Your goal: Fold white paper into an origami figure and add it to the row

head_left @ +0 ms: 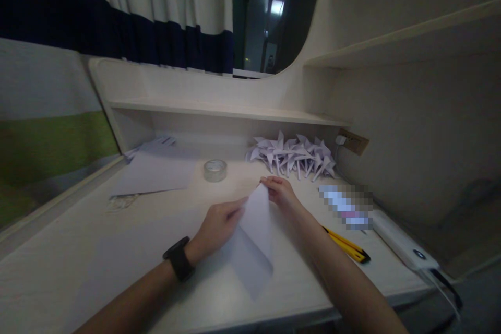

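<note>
A white sheet of paper, folded over at an angle into a pointed shape, is held up just above the desk between both hands. My left hand, with a dark watch on its wrist, pinches the sheet's left edge; some of its fingers are behind the paper. At the top corner, my right hand grips the point between thumb and fingers. Beyond the hands lies a heap of folded white paper pinwheels with rolled paper sticks. A roll of clear tape rests to their left.
A stack of white paper lies at the back left. On the right are a yellow utility knife, a pixelated item and a white power strip with cables. A low shelf runs along the back, under a curtain.
</note>
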The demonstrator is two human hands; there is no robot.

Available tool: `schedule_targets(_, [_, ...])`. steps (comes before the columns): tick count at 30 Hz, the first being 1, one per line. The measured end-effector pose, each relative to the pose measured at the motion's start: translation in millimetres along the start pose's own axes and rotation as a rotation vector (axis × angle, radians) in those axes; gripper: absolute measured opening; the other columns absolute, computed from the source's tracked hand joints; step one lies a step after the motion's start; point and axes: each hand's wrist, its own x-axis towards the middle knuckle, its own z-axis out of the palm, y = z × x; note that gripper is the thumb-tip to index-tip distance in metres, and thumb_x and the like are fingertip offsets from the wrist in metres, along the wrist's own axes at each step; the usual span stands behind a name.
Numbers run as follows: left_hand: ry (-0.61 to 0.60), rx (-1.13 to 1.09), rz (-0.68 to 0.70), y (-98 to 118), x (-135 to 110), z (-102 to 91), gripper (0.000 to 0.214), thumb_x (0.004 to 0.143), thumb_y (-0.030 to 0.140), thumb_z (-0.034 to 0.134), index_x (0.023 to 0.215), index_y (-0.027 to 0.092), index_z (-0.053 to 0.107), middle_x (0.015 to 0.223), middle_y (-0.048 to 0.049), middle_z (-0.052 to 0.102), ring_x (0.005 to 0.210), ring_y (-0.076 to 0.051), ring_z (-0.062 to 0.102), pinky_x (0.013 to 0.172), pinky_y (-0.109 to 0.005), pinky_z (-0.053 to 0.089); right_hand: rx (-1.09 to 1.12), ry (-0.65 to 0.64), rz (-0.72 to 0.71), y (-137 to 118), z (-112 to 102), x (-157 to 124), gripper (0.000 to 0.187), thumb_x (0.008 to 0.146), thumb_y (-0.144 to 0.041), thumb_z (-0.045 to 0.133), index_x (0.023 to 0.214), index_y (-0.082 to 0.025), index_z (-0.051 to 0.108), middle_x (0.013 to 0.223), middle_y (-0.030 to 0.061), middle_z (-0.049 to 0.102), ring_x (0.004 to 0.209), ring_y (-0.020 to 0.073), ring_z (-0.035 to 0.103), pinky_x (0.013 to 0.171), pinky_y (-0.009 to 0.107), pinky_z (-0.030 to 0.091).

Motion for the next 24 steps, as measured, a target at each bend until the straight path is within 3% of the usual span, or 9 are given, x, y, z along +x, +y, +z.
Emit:
schedule_targets(8, [-0.02,-0.047,-0.04,11.3,-1.8,-3.3,0.032,0.093,0.028,0.049,0.121,0.025,0.064,0.12,-0.001,0.066,0.104,-0.02,0.066,0.091,-0.033,0.051,-0.056,0.006,-0.043,-5.3,-0.4,-3.4,0.03,0.054,-0.036,0.083,0.066,-0.015,0.064,0.062,-0.0019,0.059,0.056,0.0094,0.052,0.053,0.021,0.039])
schedule_targets(14, [0.156,0.002,-0.202,21.1,30.1,-12.1,0.03,0.086,0.038,0.059,0.106,0.02,0.073,0.108,-0.0064,0.072,0.101,-0.025,0.068,0.088,-0.036,0.053,-0.134,-0.084,-0.07,-21.8,18.6,-0.3,0.032,0.055,-0.039,0.082,0.068,-0.015,0.065,0.063,-0.0019,0.059,0.055,0.0093,0.051,0.052,0.021,0.039])
schedule_targets(20, [0.298,-0.04,-0.154,37.9,73.4,-31.2,0.028,0.075,0.027,0.074,0.103,0.023,0.073,0.083,-0.0028,0.076,0.077,-0.021,0.072,0.075,-0.032,0.056,-0.366,-0.194,-0.35,-65.3,48.2,21.9,0.036,0.06,-0.047,0.079,0.067,-0.015,0.065,0.058,-0.0017,0.057,0.053,0.0095,0.048,0.05,0.022,0.035])
schedule_targets(24, [0.399,-0.1,-0.126,41.5,89.0,-37.2,0.021,0.073,0.022,0.075,0.094,0.023,0.075,0.085,-0.0023,0.076,0.079,-0.02,0.072,0.075,-0.03,0.056,-0.456,-0.177,-0.53,-87.5,56.8,31.8,0.034,0.063,-0.047,0.078,0.068,-0.016,0.066,0.059,-0.0015,0.058,0.055,0.0104,0.048,0.052,0.023,0.034])
